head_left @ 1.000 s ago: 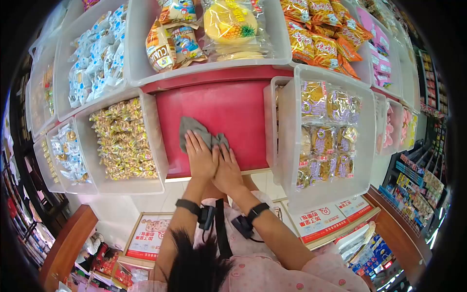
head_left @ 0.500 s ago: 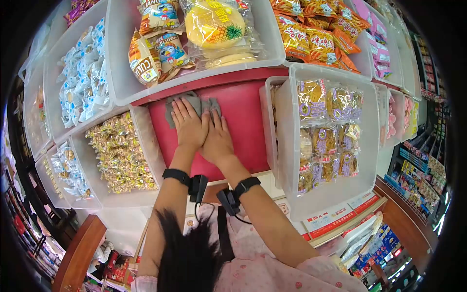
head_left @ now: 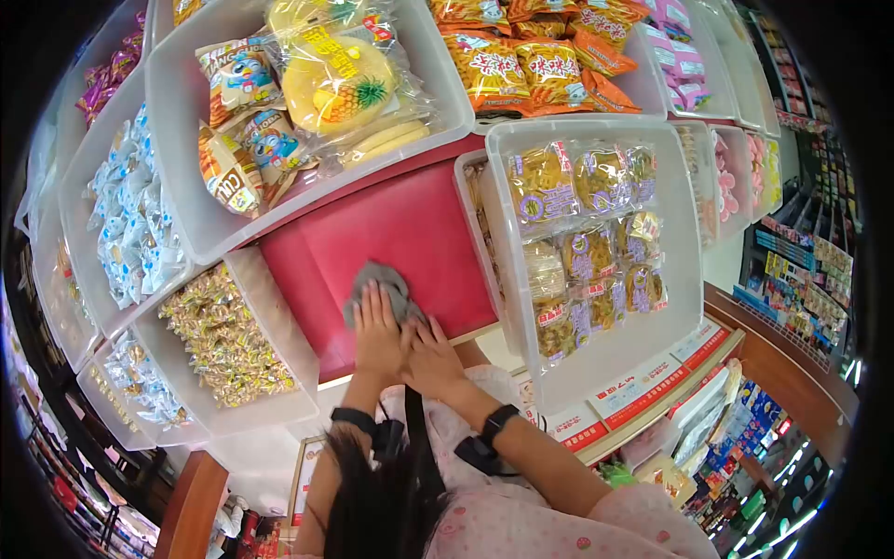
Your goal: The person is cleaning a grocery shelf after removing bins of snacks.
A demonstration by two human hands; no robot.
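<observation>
A grey cloth (head_left: 396, 287) lies bunched on the bare red shelf surface (head_left: 326, 233). My left hand (head_left: 378, 337) presses down on it with fingers stretched out flat. Beside it, my right hand (head_left: 434, 361) touches the left one, its fingers extended over the cloth's near edge. Neither hand is wrapped around the cloth. Both wrists wear black straps with small dark devices.
Left of the red surface stands a bin of small wrapped sweets (head_left: 223, 340). On the right is a clear bin (head_left: 610, 359) of packaged snacks. Behind are a bin with pineapple-print packs (head_left: 340, 88) and orange snack bags (head_left: 549, 70).
Both hands have slid the cloth toward my body, from the back of the red surface to near its front edge. The camera view has also shifted.
</observation>
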